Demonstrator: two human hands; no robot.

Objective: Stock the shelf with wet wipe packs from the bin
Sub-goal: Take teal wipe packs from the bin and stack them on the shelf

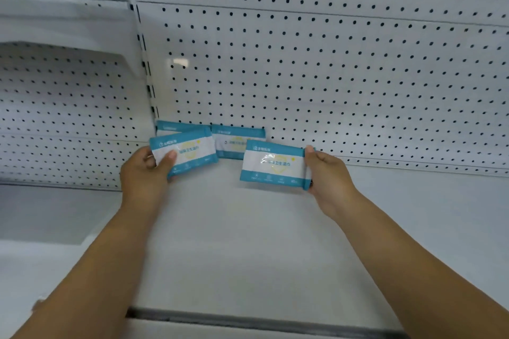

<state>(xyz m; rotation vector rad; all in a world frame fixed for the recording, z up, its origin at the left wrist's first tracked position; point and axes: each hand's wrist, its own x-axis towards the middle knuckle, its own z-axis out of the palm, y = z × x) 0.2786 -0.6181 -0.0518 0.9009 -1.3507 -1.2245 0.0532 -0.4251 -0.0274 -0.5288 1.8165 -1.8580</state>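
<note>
My left hand [146,170] grips a teal-and-white wet wipe pack [190,153] by its left end, held upright just above the white shelf [248,242]. My right hand [327,173] grips a second pack [275,164] by its right end, a little lower and to the right. Two more packs stand against the back panel: one [170,126] mostly hidden behind the left-hand pack, the other [234,140] between the two held packs. The bin is out of view.
A white pegboard back panel [330,77] rises behind the shelf. A slotted upright [146,63] divides it from the neighbouring bay on the left, where a lower white shelf [41,215] sits. The shelf's front edge [248,319] runs along the bottom.
</note>
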